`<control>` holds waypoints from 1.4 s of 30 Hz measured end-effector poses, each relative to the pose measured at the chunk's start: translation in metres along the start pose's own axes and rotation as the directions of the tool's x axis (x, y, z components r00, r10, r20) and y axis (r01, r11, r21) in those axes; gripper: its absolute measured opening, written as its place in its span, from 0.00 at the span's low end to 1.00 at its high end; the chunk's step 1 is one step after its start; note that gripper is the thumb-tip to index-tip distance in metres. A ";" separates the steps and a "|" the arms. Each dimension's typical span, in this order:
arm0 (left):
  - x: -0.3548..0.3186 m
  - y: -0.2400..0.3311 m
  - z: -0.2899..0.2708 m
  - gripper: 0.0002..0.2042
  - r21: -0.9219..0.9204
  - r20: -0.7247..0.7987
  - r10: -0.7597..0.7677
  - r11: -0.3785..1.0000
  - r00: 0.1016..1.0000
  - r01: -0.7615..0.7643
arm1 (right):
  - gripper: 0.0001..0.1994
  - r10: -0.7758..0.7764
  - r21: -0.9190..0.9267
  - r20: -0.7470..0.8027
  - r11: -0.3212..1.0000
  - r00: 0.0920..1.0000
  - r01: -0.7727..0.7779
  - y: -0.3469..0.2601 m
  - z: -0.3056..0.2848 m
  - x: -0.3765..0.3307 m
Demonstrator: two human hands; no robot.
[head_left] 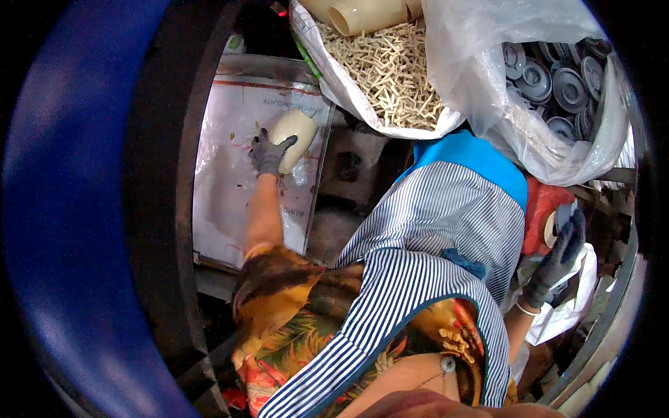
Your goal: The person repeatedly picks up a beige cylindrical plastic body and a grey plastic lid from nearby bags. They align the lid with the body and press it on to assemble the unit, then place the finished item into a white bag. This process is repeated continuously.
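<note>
My left hand (270,150), in a dark grey glove, reaches onto a white tray-like surface (223,174). Its fingers are spread, and the thumb lies across a hollow cream plastic piece (298,132) resting on its side there. At the right, my right hand (563,256), also gloved in grey, has its fingers along a round piece (550,228) with a cream rim and a grey part. The palm side of this hand is partly hidden, so the full grip does not show.
Ahead stands a white sack (376,129) holding many short cream plastic pegs (387,70) and larger cream pieces (366,15). Beside it, a clear plastic bag (460,63) contains grey round lids (571,90). A dark frame bar (188,174) borders the left; a white bag (582,292) sits below my right hand.
</note>
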State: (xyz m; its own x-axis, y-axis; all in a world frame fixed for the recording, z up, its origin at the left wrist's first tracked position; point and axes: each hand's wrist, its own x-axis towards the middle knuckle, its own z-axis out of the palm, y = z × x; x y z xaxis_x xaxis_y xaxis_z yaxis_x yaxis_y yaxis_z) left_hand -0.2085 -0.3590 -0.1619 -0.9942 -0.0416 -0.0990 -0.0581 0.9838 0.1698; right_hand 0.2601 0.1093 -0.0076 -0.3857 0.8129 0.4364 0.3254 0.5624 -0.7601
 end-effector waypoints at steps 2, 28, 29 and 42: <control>0.001 0.005 -0.034 0.54 -0.280 0.094 0.116 0.956 0.989 -0.085 | 0.17 -0.010 0.038 0.034 0.999 0.999 0.009 -0.009 0.015 -0.004; -0.298 0.286 -0.156 0.23 -0.256 -0.205 0.962 -0.230 -0.180 -0.939 | 0.62 -0.118 0.334 0.560 0.938 0.820 -0.093 -0.073 0.036 -0.042; -0.303 0.280 -0.155 0.24 -0.257 -0.171 0.966 -0.234 -0.194 -0.938 | 0.61 -0.163 0.348 0.619 0.934 0.768 -0.082 -0.067 0.041 -0.045; -0.250 0.291 -0.173 0.22 -0.991 0.090 0.940 0.051 0.328 0.126 | 0.59 -0.203 0.231 0.630 0.970 0.750 0.068 -0.090 0.048 -0.036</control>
State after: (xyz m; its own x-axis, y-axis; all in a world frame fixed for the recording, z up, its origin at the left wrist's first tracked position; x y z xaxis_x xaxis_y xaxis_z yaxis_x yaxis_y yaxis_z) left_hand 0.0078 -0.0920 0.0818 -0.3726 0.9272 0.0391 -0.2174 -0.1282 0.9676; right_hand 0.2029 0.0222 0.0221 -0.8991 0.4000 0.1781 0.0898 0.5665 -0.8192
